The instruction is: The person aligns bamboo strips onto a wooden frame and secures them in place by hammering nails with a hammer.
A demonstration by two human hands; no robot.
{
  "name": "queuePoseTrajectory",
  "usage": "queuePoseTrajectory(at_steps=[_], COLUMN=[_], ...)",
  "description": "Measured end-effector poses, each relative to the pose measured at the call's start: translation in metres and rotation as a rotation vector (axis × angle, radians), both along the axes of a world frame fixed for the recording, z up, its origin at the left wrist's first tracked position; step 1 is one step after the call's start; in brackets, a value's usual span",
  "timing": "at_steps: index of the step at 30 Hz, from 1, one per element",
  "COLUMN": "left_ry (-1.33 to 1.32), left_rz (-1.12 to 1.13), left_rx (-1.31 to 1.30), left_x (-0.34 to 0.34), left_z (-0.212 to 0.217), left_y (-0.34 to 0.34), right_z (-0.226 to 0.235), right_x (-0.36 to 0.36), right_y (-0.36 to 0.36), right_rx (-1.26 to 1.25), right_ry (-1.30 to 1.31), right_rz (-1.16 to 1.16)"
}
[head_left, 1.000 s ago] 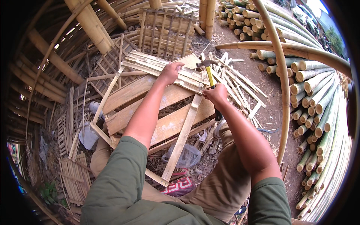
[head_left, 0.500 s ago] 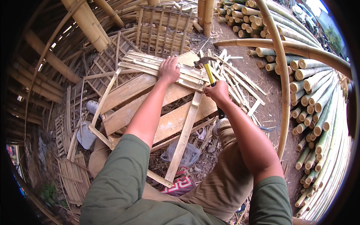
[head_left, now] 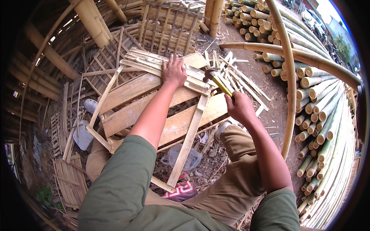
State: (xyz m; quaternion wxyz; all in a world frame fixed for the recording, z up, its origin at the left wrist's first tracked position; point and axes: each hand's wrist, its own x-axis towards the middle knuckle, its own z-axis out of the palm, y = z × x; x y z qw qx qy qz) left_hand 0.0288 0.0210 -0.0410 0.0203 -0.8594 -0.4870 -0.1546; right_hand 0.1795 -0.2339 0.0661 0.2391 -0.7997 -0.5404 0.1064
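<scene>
Nailing split bamboo slats (head_left: 169, 67) onto a wooden frame (head_left: 154, 111) laid flat on the ground. Left hand (head_left: 174, 72) lies flat, fingers spread, pressing the slat bundle at the far edge of the frame; nothing pinched. Right hand (head_left: 239, 107) closed around the yellow handle of a hammer (head_left: 216, 79), head raised just right of the slats, near the frame's upright rail (head_left: 190, 134). To do it well, I judge: keep the pinning fingers well left of the strike point, hold the slat tight to the rail, strike square. Both forearms reach out away from the body, left nearly straight, right bent at the elbow. Stacked bamboo poles (head_left: 327, 115) lie right.
</scene>
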Motion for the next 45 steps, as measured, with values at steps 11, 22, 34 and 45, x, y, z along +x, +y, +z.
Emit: queuePoseTrajectory(at_steps=[11, 22, 34, 45], left_ry=[-0.016, 0.002, -0.016, 0.016], left_rz=[0.008, 0.009, 0.043, 0.027], left_rx=[-0.063, -0.012, -0.074, -0.080], left_x=[0.005, 0.005, 0.006, 0.009], left_z=[0.001, 0.005, 0.003, 0.008], left_y=[-0.001, 0.000, -0.004, -0.005], right_z=[-0.035, -0.047, -0.050, -0.052], right_x=[-0.011, -0.016, -0.019, -0.008], right_y=[-0.026, -0.023, -0.032, -0.022], right_rx=[0.025, 0.051, 0.010, 0.047], right_ry=[-0.152, -0.157, -0.134, -0.202], right_rz=[0.013, 0.025, -0.004, 0.096])
